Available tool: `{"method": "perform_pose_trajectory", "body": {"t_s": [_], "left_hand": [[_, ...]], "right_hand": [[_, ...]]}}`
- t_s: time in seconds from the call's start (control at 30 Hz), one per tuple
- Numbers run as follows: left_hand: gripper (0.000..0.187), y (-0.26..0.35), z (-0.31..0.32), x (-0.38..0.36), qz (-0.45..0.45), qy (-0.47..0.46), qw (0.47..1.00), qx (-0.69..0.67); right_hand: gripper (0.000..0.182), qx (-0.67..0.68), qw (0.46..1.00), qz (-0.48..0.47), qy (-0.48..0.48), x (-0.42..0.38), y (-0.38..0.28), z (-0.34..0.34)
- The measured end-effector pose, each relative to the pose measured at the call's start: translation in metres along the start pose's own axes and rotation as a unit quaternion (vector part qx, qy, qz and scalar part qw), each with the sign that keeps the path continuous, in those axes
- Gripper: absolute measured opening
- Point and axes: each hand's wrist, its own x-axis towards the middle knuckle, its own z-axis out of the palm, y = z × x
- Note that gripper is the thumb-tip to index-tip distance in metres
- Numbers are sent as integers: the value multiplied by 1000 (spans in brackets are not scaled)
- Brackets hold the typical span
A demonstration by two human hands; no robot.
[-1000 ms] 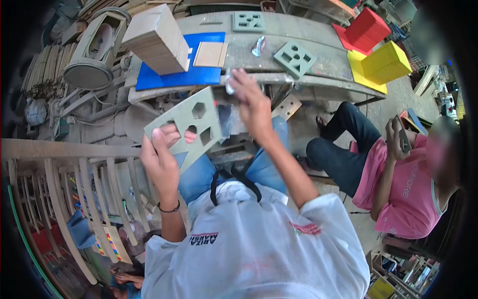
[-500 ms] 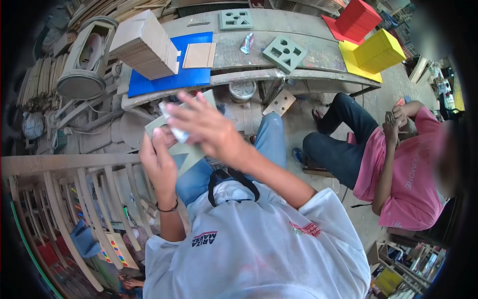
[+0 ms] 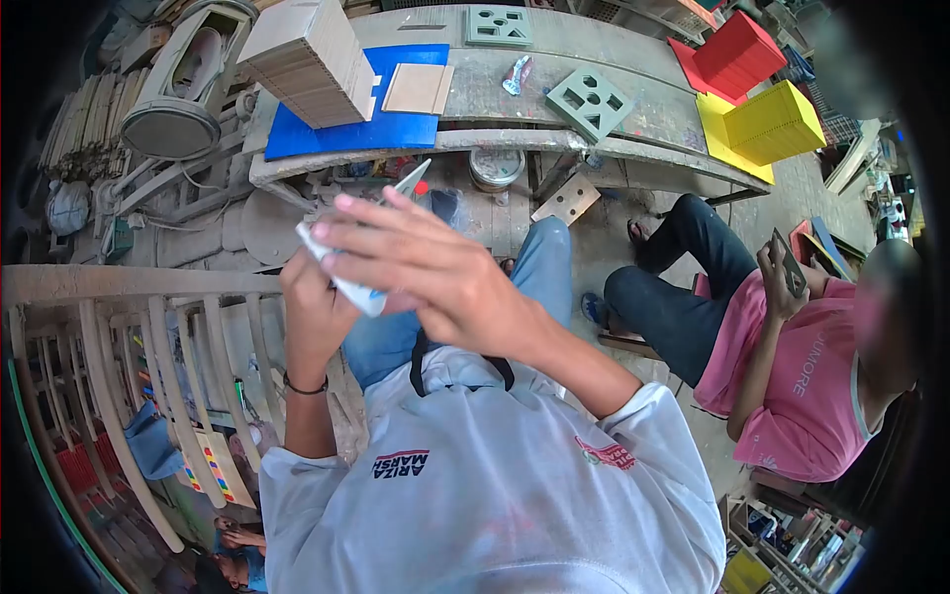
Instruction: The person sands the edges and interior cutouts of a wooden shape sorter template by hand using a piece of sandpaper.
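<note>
My left hand [image 3: 312, 307] grips a grey-green board with shape cut-outs [image 3: 409, 182]; only its top corner shows above my right hand. My right hand [image 3: 421, 267] lies across the board's face, fingers spread, pressing a small white pad [image 3: 346, 282] flat against it. Both hands are raised in front of my chest, above my knees in blue jeans.
A worn bench [image 3: 633, 74] ahead holds a blue sheet [image 3: 346, 134], a stack of plain wood boards [image 3: 307, 59], two grey-green cut-out boards [image 3: 589, 102], a tube [image 3: 515, 74], red [image 3: 742, 49] and yellow [image 3: 772, 119] stacks. A tin [image 3: 495, 168] sits under it. A person in pink [image 3: 792, 346] sits right.
My right hand came back from the bench edge with the white pad and now covers the board. The board has tilted up closer to me, edge-on.
</note>
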Motion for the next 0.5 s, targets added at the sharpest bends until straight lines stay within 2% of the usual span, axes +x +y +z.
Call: {"method": "perform_pose_trajectory", "body": {"t_s": [0.13, 0.17, 0.2, 0.23, 0.27, 0.33, 0.37, 0.43, 0.5], "left_hand": [[12, 12, -5, 4, -40, 19, 996, -78], [12, 13, -8, 4, -39, 19, 996, -79], [10, 17, -11, 6, -45, 25, 995, -89], [9, 20, -15, 6, -50, 26, 993, -99], [9, 18, -17, 5, -47, 25, 994, -100], [8, 11, -18, 10, 26, -25, 999, -23], [8, 13, -19, 11, 22, -25, 999, -20], [11, 13, -20, 21, 88, -69, 993, 47], [15, 4, -20, 21, 112, -61, 990, 54]], "right_hand": [[57, -59, 994, 75, 54, -15, 42, -14], [55, -93, 991, 76, 61, -24, 69, -20], [53, -176, 975, 126, 49, -36, 91, -27], [56, -144, 971, 173, 75, -39, 100, -32], [58, -130, 970, 179, 102, -49, 100, -37], [60, -89, 977, 154, 117, -24, 61, -47], [62, -83, 987, 105, 87, -13, 40, -46], [58, -27, 999, -4, 21, 0, 3, -38], [53, 36, 999, 6, -40, 2, -20, -26]]}}
